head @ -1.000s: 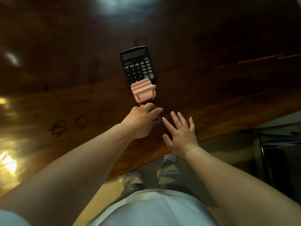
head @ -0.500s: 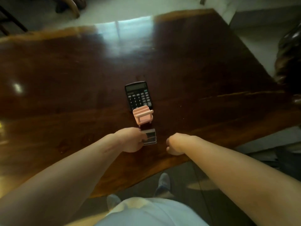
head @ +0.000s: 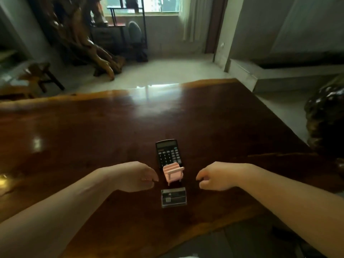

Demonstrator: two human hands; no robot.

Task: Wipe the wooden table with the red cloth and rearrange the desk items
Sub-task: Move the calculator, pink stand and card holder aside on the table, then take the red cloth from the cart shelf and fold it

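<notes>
Three items stand in a row on the dark wooden table (head: 93,136): a black calculator (head: 168,153) farthest, a pink phone stand (head: 173,172) in the middle, and a clear card holder (head: 173,197) nearest the front edge. My left hand (head: 138,176) hovers just left of the pink stand, fingers loosely curled, holding nothing. My right hand (head: 214,178) hovers to the stand's right, also empty with curled fingers. No red cloth is in view.
A dark glossy carved object (head: 327,116) stands off the table's right side. Beyond the far edge are a light tiled floor, a large root carving (head: 89,40) and a small wooden stool (head: 41,75) at the left.
My left hand has let go of the card holder and lifted off it. My right hand has risen from the table. The view has tilted up from the tabletop toward the room.
</notes>
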